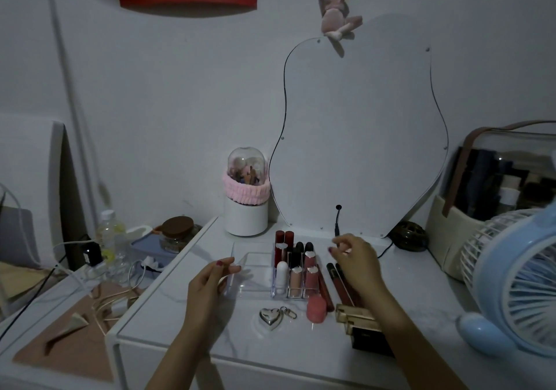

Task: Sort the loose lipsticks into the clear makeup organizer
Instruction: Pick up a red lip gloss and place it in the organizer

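Head view shows both hands over a white marble-look table top (pixel 240 338), with the clear plastic makeup organizer (pixel 258 269) between them. The left hand (pixel 210 281) holds the near-left corner of the organizer's open tray part, thumb and forefinger pinching its thin wall. The right hand (pixel 355 257) hovers just to the right of the organizer with fingers loosely curled; whether it pinches something small I cannot tell, because the light is weak.

Several lipsticks already stand in the small compartments on the organizer's side nearest the right hand: two dark red tubes (pixel 284 240) at the back, a white tube (pixel 282 272) and pale pink glosses (pixel 304 275) toward the front. Loose pieces still lie on the table under and just before the right hand: long dark red lip pencils (pixel 338 281), a round coral-pink lipstick (pixel 316 308) and a gold-and-black square case (pixel 361 320). A silver heart keychain (pixel 270 319) lies before the left hand.

I judge the sorting is partly done. The risk from here (a small one) is that the right wrist sweeps the standing tubes when it reaches down, and they fall like dominoes because they are tall and narrow. Also the light organizer can slide if the left hand lets go of it.
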